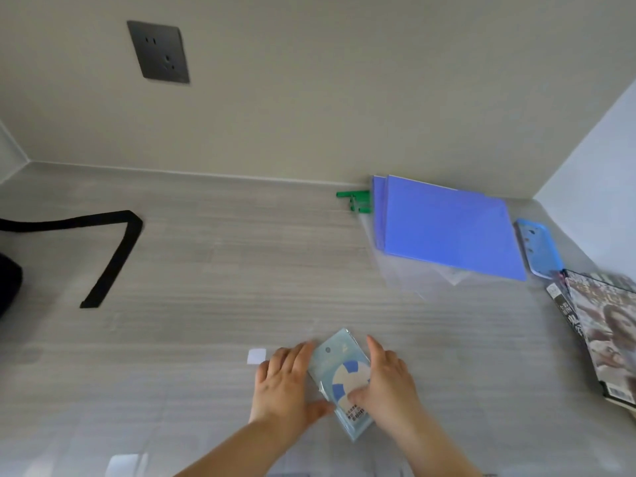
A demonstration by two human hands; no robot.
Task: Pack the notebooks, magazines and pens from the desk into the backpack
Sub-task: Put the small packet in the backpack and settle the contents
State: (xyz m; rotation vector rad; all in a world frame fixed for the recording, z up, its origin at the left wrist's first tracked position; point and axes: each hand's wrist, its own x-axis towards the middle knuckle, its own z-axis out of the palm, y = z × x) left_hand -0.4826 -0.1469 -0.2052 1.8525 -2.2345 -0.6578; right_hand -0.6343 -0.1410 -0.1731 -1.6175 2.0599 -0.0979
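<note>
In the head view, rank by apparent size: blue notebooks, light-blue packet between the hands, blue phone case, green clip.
1. blue notebooks
2. light-blue packet, though nearness to the camera enlarges it
3. blue phone case
4. green clip

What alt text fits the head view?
Both hands, left hand and right hand, grip a pale blue packet on a grey desk. Blue notebooks and magazines lie right; a black backpack strap lies left.

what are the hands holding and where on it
Both hands grip a small pale blue wrapped packet by its long side edges: left hand on its left edge, right hand on its right.
</note>
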